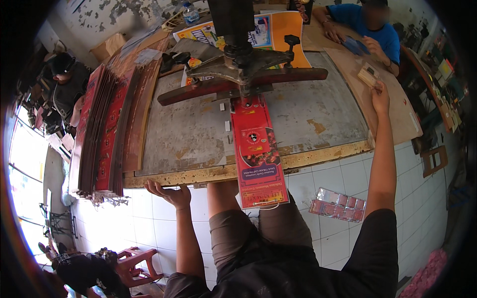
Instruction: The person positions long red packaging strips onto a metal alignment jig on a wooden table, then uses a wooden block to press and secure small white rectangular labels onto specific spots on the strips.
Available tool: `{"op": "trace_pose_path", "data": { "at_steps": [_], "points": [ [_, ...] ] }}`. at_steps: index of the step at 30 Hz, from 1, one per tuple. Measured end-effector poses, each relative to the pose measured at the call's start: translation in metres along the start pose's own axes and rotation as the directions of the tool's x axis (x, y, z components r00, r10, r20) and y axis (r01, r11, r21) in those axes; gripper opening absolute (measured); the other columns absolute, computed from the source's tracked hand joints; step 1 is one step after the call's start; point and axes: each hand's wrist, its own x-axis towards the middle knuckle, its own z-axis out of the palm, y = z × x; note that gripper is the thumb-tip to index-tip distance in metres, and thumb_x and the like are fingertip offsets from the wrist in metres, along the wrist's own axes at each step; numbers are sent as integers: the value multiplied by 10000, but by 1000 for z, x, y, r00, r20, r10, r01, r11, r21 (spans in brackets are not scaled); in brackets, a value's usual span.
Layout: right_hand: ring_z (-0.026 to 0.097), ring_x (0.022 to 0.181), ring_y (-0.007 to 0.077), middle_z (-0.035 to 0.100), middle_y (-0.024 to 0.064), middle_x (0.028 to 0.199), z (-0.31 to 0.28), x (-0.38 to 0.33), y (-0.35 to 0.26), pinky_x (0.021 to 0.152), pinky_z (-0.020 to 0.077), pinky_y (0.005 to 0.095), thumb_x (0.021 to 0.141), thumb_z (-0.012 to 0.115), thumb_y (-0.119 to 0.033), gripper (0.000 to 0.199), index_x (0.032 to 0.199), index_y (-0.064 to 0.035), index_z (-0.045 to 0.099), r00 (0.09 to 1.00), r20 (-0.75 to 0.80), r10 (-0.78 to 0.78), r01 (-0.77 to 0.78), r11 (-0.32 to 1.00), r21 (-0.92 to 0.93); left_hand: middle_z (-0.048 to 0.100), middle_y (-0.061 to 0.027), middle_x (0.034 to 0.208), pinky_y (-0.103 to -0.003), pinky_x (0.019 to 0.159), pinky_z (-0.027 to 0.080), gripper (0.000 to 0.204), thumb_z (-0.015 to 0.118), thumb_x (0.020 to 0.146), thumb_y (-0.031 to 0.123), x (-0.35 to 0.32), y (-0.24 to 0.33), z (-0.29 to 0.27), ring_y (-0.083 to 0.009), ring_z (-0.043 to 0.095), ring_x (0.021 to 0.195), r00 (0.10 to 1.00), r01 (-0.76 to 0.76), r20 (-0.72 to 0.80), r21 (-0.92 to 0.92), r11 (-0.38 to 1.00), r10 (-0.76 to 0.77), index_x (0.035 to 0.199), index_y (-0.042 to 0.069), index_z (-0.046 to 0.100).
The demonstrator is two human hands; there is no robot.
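Observation:
My right hand (380,97) is stretched out to the far right, its fingers closed on a small tan block (368,74) with a dark patch on top. It is over a brown board at the table's right side. My left hand (170,195) has its fingers apart at the table's front edge (198,176) and holds nothing. Between my arms, a long red printed card strip (254,136) lies under the head of a dark metal press (242,64). The strip's near end, with a cord at it, hangs past the front edge over my lap.
Stacks of red printed strips (107,144) stand on the table's left. Two small white pieces lie beside the middle strip. A person in blue (382,37) handles a bluish item at far right; another person (67,84) is at left. A printed sheet (338,204) is below the table.

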Motion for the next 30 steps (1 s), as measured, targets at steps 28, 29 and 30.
{"op": "trace_pose_path", "data": {
  "at_steps": [28, 29, 30],
  "points": [
    [715, 1222, 297, 751, 157, 1287, 2, 1, 3, 1085, 535, 414, 1066, 707, -176, 478, 1523, -92, 596, 1000, 4, 2, -2, 1000, 5, 236, -251, 1744, -765, 1297, 141, 989, 614, 1037, 680, 2, -2, 1, -535, 171, 1638, 999, -43, -26, -2, 999, 43, 1718, 125, 159],
    [705, 1262, 317, 744, 170, 1320, -1, 3, 4, 1111, 528, 429, 1070, 716, -201, 489, 1531, -92, 591, 1000, 18, 13, -13, 1000, 9, 234, -250, 1745, -764, 1297, 141, 992, 619, 1035, 677, 2, -1, 2, -537, 166, 1638, 999, -43, -27, -10, 999, 43, 1717, 123, 159],
    [694, 1302, 337, 736, 183, 1353, -4, 4, 5, 1138, 521, 445, 1075, 726, -225, 502, 1538, -92, 586, 999, 30, 24, -24, 1000, 13, 232, -250, 1746, -764, 1298, 140, 995, 625, 1033, 674, 2, -1, 3, -538, 161, 1639, 999, -43, -29, -18, 999, 43, 1716, 121, 159]
  ]
}}
